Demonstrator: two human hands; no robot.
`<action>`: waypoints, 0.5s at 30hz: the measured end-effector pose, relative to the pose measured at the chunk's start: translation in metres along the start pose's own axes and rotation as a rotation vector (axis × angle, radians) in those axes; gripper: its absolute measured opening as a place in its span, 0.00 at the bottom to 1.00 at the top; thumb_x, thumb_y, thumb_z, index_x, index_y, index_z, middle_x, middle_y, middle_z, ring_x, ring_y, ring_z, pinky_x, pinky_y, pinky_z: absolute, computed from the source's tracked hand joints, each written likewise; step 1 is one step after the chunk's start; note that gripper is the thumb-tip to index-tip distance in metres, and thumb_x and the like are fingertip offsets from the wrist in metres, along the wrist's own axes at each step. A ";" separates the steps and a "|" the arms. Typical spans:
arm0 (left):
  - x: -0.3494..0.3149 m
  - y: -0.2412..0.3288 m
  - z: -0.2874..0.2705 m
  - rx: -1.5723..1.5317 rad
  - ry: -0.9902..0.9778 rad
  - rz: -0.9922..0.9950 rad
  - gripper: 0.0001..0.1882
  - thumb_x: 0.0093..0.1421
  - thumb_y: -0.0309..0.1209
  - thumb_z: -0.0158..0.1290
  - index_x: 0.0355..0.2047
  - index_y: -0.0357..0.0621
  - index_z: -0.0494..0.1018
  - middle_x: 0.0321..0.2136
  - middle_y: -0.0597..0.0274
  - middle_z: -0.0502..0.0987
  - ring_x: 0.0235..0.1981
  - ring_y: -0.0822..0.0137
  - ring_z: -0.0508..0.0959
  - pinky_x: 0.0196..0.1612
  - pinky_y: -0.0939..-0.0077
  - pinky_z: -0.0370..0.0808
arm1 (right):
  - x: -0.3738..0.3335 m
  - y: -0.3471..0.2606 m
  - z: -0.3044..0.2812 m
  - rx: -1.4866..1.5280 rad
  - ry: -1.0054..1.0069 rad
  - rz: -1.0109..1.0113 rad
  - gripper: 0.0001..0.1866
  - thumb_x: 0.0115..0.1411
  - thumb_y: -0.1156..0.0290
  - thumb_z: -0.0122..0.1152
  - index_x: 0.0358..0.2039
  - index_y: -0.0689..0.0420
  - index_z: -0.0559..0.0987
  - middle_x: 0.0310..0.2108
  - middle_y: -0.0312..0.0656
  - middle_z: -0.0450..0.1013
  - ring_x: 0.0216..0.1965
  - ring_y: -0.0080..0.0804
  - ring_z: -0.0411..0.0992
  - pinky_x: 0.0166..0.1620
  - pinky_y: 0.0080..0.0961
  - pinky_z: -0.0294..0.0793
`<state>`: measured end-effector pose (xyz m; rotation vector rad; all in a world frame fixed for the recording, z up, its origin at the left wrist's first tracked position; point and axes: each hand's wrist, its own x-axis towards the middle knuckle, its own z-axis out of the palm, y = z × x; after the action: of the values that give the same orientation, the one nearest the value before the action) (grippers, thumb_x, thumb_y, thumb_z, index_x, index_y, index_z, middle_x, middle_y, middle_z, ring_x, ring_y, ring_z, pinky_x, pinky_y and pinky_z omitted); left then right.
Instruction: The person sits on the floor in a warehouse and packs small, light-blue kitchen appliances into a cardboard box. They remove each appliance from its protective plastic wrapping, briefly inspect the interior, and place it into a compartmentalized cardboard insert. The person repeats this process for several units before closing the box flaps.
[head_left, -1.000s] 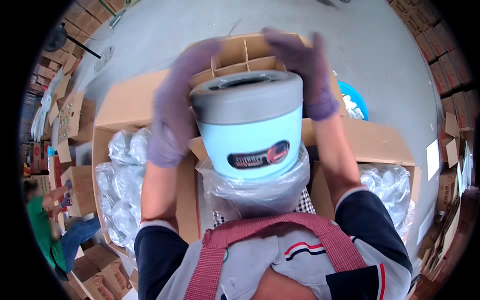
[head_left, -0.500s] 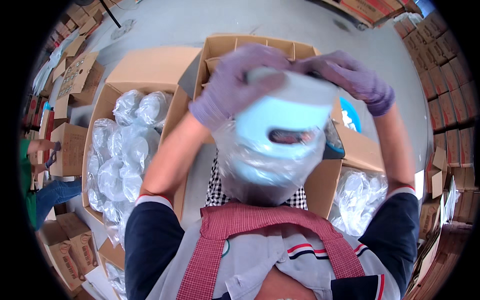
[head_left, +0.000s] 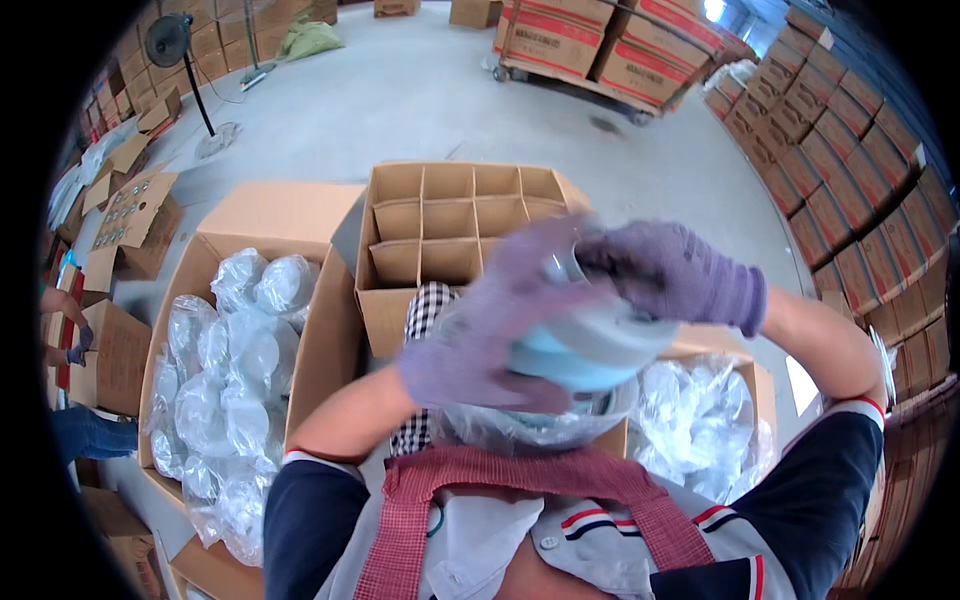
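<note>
A light-blue and grey rounded container (head_left: 590, 350) is held tilted in front of my chest. Clear plastic film (head_left: 500, 428) hangs around its lower part. My left hand (head_left: 490, 335), in a purple glove, clasps the container's left side with fingers spread across it, somewhat blurred. The purple-gloved right hand (head_left: 685, 275) is curled at the grey top rim, its fingertips partly hidden there. Just beyond the hands stands a cardboard box with dividers (head_left: 445, 225), its visible compartments holding nothing.
Plastic-wrapped clear pieces fill an open carton (head_left: 335, 350) on the left, and more bagged pieces (head_left: 690, 415) lie in a carton at right. Black-and-white checked cloth (head_left: 412, 432) shows below the box. Far off are a loaded trolley (head_left: 600, 90), stacked cartons (head_left: 850, 150), a fan (head_left: 168, 40) and another person's hand (head_left: 80, 345).
The container has tipped and turned, and its blue side with the slot is now mostly covered. Both hands have come lower, the right one curling more tightly. The view has lifted.
</note>
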<state>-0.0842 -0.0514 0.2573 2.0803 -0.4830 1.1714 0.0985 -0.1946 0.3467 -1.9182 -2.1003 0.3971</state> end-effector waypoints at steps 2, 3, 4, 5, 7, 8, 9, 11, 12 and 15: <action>-0.035 -0.007 -0.012 -0.113 -0.135 -0.205 0.44 0.46 0.43 0.63 0.60 0.40 0.57 0.53 0.50 0.68 0.54 0.47 0.68 0.60 0.57 0.60 | -0.008 0.026 0.015 -0.021 0.177 -0.093 0.17 0.59 0.68 0.57 0.49 0.59 0.74 0.36 0.48 0.75 0.36 0.40 0.75 0.45 0.31 0.74; -0.064 -0.022 -0.019 -0.057 -0.319 -0.325 0.43 0.47 0.42 0.62 0.60 0.40 0.57 0.49 0.51 0.70 0.51 0.49 0.70 0.59 0.58 0.60 | -0.007 0.022 0.020 0.226 0.260 0.016 0.16 0.64 0.65 0.52 0.48 0.61 0.75 0.37 0.44 0.76 0.38 0.30 0.75 0.47 0.26 0.73; -0.093 -0.037 -0.028 0.026 -0.517 -0.439 0.42 0.49 0.40 0.62 0.61 0.39 0.57 0.46 0.52 0.73 0.49 0.52 0.72 0.58 0.59 0.61 | -0.002 0.025 0.026 0.382 0.326 0.003 0.17 0.66 0.63 0.49 0.47 0.62 0.75 0.38 0.42 0.76 0.39 0.26 0.74 0.47 0.24 0.73; -0.112 -0.049 -0.030 0.126 -0.759 -0.542 0.36 0.50 0.38 0.61 0.57 0.40 0.63 0.41 0.54 0.76 0.46 0.57 0.75 0.55 0.59 0.64 | -0.004 0.028 0.028 0.527 0.390 0.010 0.18 0.67 0.62 0.45 0.46 0.62 0.76 0.39 0.40 0.77 0.40 0.23 0.73 0.47 0.23 0.73; -0.088 -0.053 -0.043 0.275 -0.428 -0.396 0.19 0.51 0.37 0.58 0.41 0.41 0.75 0.25 0.57 0.78 0.31 0.59 0.79 0.41 0.67 0.74 | 0.013 0.024 0.028 0.460 0.361 -0.217 0.21 0.65 0.58 0.46 0.46 0.64 0.76 0.38 0.48 0.76 0.37 0.31 0.75 0.44 0.25 0.73; -0.053 -0.047 -0.052 0.171 -0.260 -0.559 0.14 0.51 0.35 0.58 0.36 0.41 0.75 0.24 0.59 0.78 0.28 0.61 0.79 0.36 0.69 0.74 | 0.023 0.027 0.025 0.301 0.348 -0.347 0.22 0.64 0.58 0.47 0.45 0.63 0.76 0.37 0.50 0.76 0.36 0.34 0.75 0.43 0.26 0.73; -0.015 -0.037 -0.054 0.046 -0.093 -0.724 0.10 0.51 0.34 0.57 0.30 0.41 0.76 0.23 0.60 0.78 0.25 0.63 0.79 0.31 0.71 0.74 | 0.027 0.027 0.027 0.144 0.324 -0.455 0.22 0.63 0.57 0.48 0.45 0.63 0.76 0.36 0.52 0.76 0.36 0.37 0.75 0.42 0.26 0.73; 0.044 -0.011 -0.052 0.357 -0.014 -0.250 0.09 0.53 0.28 0.58 0.35 0.40 0.77 0.29 0.63 0.79 0.29 0.75 0.75 0.35 0.80 0.73 | 0.034 0.010 0.031 0.028 0.319 -0.317 0.22 0.58 0.56 0.56 0.45 0.62 0.77 0.33 0.55 0.74 0.31 0.45 0.74 0.37 0.31 0.73; 0.059 -0.008 -0.053 0.313 -0.059 -0.294 0.13 0.52 0.29 0.59 0.39 0.40 0.76 0.32 0.61 0.79 0.33 0.74 0.75 0.38 0.79 0.73 | 0.039 0.002 0.040 -0.111 0.367 -0.278 0.22 0.57 0.56 0.58 0.44 0.61 0.77 0.31 0.54 0.74 0.30 0.45 0.74 0.36 0.32 0.72; 0.054 -0.059 -0.062 0.132 0.041 -0.297 0.25 0.50 0.30 0.60 0.50 0.39 0.71 0.42 0.56 0.77 0.43 0.68 0.75 0.47 0.75 0.72 | 0.045 0.024 0.076 0.000 0.616 -0.065 0.18 0.56 0.63 0.62 0.41 0.62 0.77 0.23 0.47 0.72 0.25 0.43 0.72 0.33 0.36 0.72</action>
<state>-0.0566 0.0351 0.3024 2.1449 -0.0728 1.0905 0.0880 -0.1495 0.2680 -1.6788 -1.7351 -0.1928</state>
